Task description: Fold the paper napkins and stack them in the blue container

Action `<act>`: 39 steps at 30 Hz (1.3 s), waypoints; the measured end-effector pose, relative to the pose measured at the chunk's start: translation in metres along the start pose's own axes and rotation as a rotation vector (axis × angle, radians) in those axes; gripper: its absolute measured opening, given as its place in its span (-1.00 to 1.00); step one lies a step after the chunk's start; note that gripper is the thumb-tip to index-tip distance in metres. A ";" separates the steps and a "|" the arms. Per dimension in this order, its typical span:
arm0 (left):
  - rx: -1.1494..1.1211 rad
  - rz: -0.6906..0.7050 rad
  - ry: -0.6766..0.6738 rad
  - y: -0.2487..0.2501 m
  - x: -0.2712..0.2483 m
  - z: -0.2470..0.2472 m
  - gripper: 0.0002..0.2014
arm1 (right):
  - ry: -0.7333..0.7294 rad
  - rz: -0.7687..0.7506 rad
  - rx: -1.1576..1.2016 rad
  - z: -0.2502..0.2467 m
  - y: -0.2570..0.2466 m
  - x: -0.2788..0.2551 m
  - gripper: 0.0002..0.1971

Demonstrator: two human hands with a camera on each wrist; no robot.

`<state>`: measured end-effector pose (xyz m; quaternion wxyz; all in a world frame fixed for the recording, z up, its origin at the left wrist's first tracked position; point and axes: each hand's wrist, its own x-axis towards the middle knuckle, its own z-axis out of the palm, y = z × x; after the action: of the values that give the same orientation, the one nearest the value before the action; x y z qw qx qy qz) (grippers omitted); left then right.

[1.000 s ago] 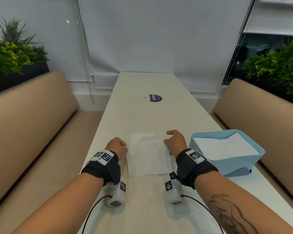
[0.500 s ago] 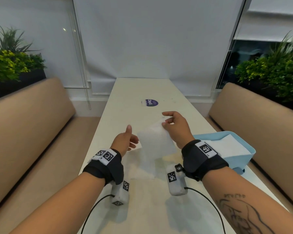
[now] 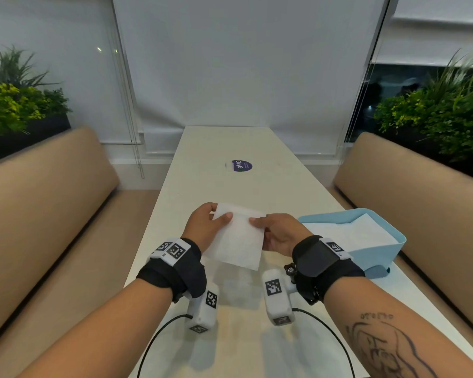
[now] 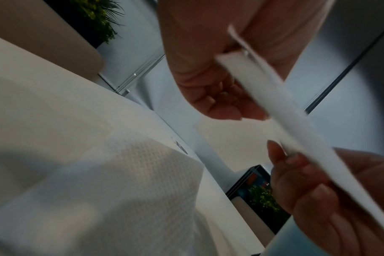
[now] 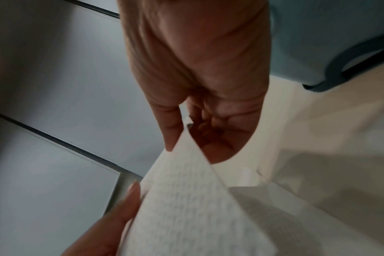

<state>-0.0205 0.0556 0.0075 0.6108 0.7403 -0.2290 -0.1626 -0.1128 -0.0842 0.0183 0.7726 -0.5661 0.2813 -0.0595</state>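
Note:
A white paper napkin hangs in the air above the white table, held by both hands at its upper corners. My left hand pinches the top left corner, thumb on the near face. My right hand pinches the top right edge. In the right wrist view the napkin runs from my right hand toward a left finger. Another napkin lies flat on the table below. The blue container stands to the right with white napkins inside.
Tan bench seats flank the narrow table on both sides. A round purple sticker sits further up the table. Planters with green plants stand behind the benches. Cables trail from the wrist cameras toward the near edge.
A second ago both hands lay on the napkins flat on the table. The right hand then lifted the top napkin, and now both hands hold it up in the air.

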 end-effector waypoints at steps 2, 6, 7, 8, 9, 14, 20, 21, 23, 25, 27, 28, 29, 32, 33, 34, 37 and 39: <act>-0.008 0.009 0.017 0.000 0.000 -0.001 -0.95 | -0.008 -0.029 -0.038 -0.001 -0.001 0.000 -0.93; -0.025 0.020 0.021 0.001 -0.001 -0.004 -0.86 | -0.035 -0.131 -0.052 -0.006 -0.002 0.000 -0.77; -0.040 0.011 0.022 0.002 -0.002 -0.004 -0.83 | -0.040 -0.151 -0.055 -0.007 -0.003 -0.001 -0.76; -0.061 -0.003 0.024 0.003 -0.003 -0.004 -0.81 | -0.044 -0.167 -0.058 -0.008 -0.003 -0.001 -0.76; -0.089 -0.019 0.026 0.003 -0.003 -0.004 -0.79 | -0.045 -0.180 -0.063 -0.008 -0.004 -0.001 -0.76; -0.176 -0.070 0.022 0.004 -0.003 -0.002 -0.77 | -0.049 -0.231 -0.110 -0.009 -0.004 -0.004 -0.73; -0.204 -0.138 0.057 0.004 0.000 -0.002 -0.68 | -0.032 -0.268 -0.213 -0.009 -0.007 -0.011 -0.64; -0.208 -0.144 0.064 0.004 -0.001 -0.001 -0.67 | -0.026 -0.274 -0.213 -0.009 -0.007 -0.012 -0.65; -0.238 -0.154 0.069 0.006 -0.002 0.000 -0.68 | -0.018 -0.286 -0.196 -0.008 -0.008 -0.013 -0.69; -0.287 -0.166 0.071 0.007 -0.003 -0.001 -0.75 | -0.002 -0.295 -0.189 -0.007 -0.009 -0.012 -0.83; -0.287 -0.153 0.080 0.006 -0.001 -0.001 -0.84 | 0.030 -0.313 -0.221 -0.006 -0.010 -0.011 -0.90; -0.259 -0.134 0.079 0.005 0.000 0.000 -0.88 | 0.043 -0.335 -0.255 -0.006 -0.009 -0.009 -0.89; -0.226 -0.109 0.074 0.004 0.000 0.000 -0.87 | 0.044 -0.362 -0.303 -0.005 -0.009 -0.009 -0.88; -0.182 -0.078 0.052 0.003 -0.001 0.002 -0.72 | 0.025 -0.421 -0.372 -0.003 -0.006 -0.008 -0.87; -0.182 -0.071 0.048 0.003 -0.001 0.002 -0.70 | 0.022 -0.422 -0.342 -0.003 -0.006 -0.007 -0.81; -0.182 -0.067 0.050 0.002 -0.001 0.002 -0.69 | 0.026 -0.417 -0.307 -0.002 -0.006 -0.006 -0.77; -0.191 -0.065 0.062 0.000 -0.002 0.002 -0.71 | 0.059 -0.323 -0.259 0.002 -0.007 -0.009 -0.66; -0.202 -0.070 0.076 -0.001 -0.003 0.005 -0.72 | 0.061 -0.253 -0.302 0.004 -0.005 -0.009 -0.61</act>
<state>-0.0251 0.0532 0.0059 0.6844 0.6882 -0.1624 -0.1778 -0.1175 -0.0786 0.0270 0.6562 -0.7045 0.2369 -0.1305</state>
